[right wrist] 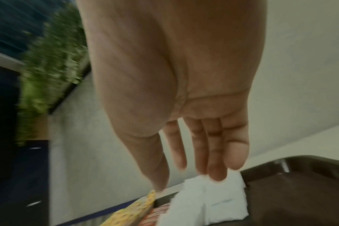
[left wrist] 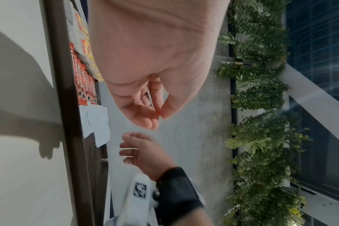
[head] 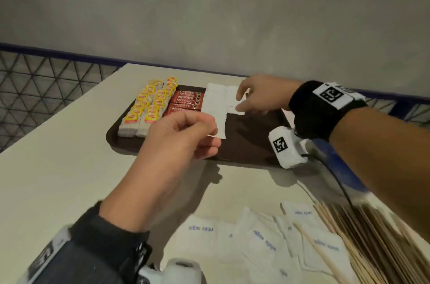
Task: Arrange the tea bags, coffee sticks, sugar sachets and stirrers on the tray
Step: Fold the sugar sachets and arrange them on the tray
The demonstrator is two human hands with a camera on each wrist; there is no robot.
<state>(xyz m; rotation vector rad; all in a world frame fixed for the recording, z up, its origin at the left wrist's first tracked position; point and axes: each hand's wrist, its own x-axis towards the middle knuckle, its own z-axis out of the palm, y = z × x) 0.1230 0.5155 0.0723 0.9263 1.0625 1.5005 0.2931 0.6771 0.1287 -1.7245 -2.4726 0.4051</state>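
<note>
Over the brown tray [head: 251, 144], the left hand [head: 179, 141] hangs in the air with its fingers curled in; its thumb and first finger meet at the tips, right by the near end of a white sugar sachet [head: 215, 109], but I cannot tell if they really pinch it; in the left wrist view the fingertips press together and no paper shows between them. The right hand [head: 260, 95] reaches across the far side of the tray, palm down, fingers loose and mostly straight, not gripping; its fingertips [right wrist: 217, 172] are over the white sachets [right wrist: 207, 201] that lie flat there, and I cannot tell if they touch.

On the tray, the tea bags [head: 149, 106] with yellow tags sit in two rows at the left end; the red coffee sticks [head: 186, 103] lie just beside them; the sugar sachet is next to the sticks; the right part of the tray is bare.

On the tabletop [head: 58, 155], near the person, more sugar sachets [head: 256, 241] lie in a loose heap; the wooden stirrers [head: 372, 237] lie in a pile to their right, off the tray, and one stirrer rests across the sachets; a black cable [head: 337, 181] runs from the right wrist over this heap.
</note>
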